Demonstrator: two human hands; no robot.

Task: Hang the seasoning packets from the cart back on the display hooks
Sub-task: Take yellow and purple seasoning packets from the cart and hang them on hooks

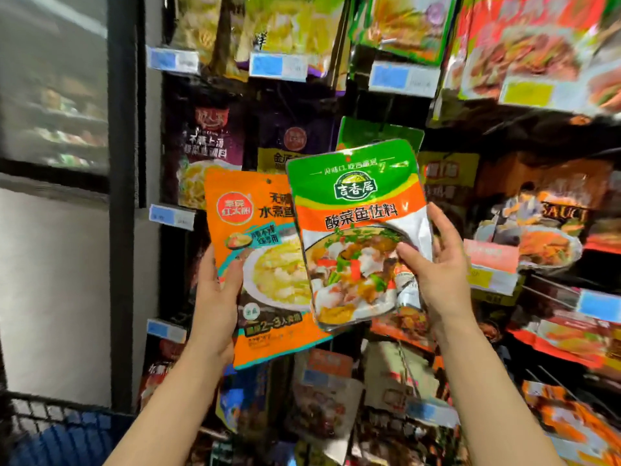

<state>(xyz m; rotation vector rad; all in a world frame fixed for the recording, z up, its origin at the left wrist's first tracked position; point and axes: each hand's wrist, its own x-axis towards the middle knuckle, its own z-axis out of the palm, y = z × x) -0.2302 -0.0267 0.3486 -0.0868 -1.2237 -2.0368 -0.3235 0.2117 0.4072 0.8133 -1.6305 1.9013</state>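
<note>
The whole wall here is a hanging display rack (379,105) stuffed with seasoning packets, rows of them with blue price tags (277,66) clipped in front. It's all pretty blurry, so most labels can't be read. Down in the bottom left corner is the wire cart (50,418), and all I can make out in it is something blue; too dark to tell what.

Both packets are held up in front of the middle rows, neither on a hook. The orange packet (255,257) is the bigger one, with a bowl of yellowish fish soup on the front. The left hand (216,297) grips its lower left edge, thumb across the front. The green-and-orange packet (356,227) overlaps the orange one's right side and tilts a bit. The right hand (437,270) holds its right edge, thumb on the front, fingers behind.
</note>
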